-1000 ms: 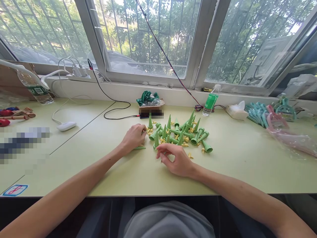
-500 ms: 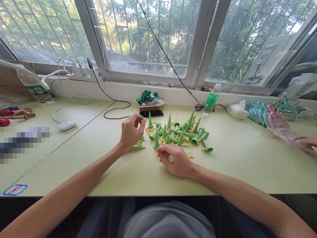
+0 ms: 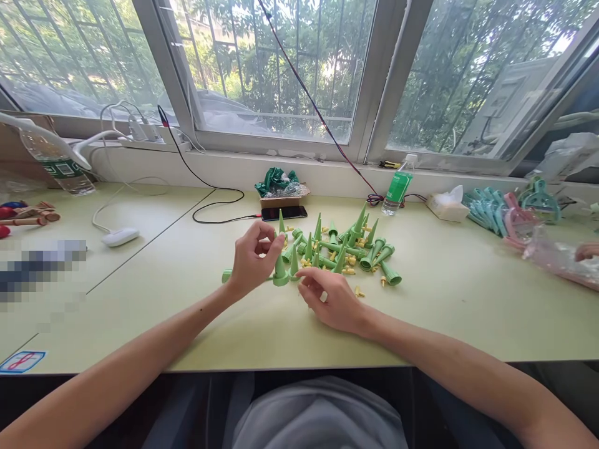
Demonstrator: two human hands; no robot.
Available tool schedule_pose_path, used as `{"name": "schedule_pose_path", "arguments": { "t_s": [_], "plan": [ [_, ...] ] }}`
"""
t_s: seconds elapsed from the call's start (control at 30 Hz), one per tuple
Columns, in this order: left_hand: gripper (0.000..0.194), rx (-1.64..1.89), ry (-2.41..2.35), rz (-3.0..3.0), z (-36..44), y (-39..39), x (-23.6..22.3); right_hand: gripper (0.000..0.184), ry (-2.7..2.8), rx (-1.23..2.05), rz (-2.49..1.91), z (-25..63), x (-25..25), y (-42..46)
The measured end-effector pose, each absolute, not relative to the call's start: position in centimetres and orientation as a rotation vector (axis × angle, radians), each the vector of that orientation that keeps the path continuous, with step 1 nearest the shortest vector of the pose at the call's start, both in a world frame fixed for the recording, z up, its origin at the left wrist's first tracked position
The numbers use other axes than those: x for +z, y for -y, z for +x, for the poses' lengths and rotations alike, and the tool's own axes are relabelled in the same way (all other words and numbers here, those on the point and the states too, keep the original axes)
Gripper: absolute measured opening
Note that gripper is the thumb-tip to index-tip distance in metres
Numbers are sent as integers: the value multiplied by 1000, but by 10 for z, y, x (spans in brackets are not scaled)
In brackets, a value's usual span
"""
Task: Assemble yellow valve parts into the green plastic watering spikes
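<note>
My left hand (image 3: 254, 260) pinches one flare-based green spike (image 3: 280, 273), point up. My right hand (image 3: 336, 302) curls loosely open. One smartphone (image 3: 284, 213) lies far.

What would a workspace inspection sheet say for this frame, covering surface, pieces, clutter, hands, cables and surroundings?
Surface: smooth pale green tabletop, seam at left; spills, nothing seen.
Pieces: light green plastic cones, some upright, some lying, among small yellow plastic fittings.
Clutter: black phone, open cardboard box with crumpled green wrapping, white computer mouse, green-labelled clear bottle.
Hands: left hand at an upright cone's tip, grip unclear; right hand curled beside the pile, contents unclear.
Cables: thin black cable reaching the phone; dark red-and-black cable slanting across the window.
Surroundings: grey-framed windows behind; another person's hand at the right edge.
</note>
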State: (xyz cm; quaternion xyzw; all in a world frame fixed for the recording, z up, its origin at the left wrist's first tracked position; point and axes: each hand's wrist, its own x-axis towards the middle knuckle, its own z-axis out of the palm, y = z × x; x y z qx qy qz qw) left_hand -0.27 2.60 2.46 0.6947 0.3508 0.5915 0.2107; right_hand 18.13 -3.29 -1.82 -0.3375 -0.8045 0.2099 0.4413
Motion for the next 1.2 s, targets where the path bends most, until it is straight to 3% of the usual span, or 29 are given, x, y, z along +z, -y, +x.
{"name": "schedule_pose_path", "arguments": {
  "t_s": [0.2, 0.4, 0.8, 1.2],
  "plan": [
    [20, 1583, -920, 2151, 5, -12, 11, 24, 2019, 531, -891, 182, -17, 33],
    [15, 1506, -724, 2407, 9, -1, -1, 16, 2081, 399, -910, 184, -22, 30],
    [19, 1344, -627, 2631, 11, -3, 2, 13, 2159, 439, -904, 185, -18, 28],
    [20, 1409, -742, 2625, 10, -7, -1, 15, 2154, 400, -1146, 186, -20, 30]
  ]
}}
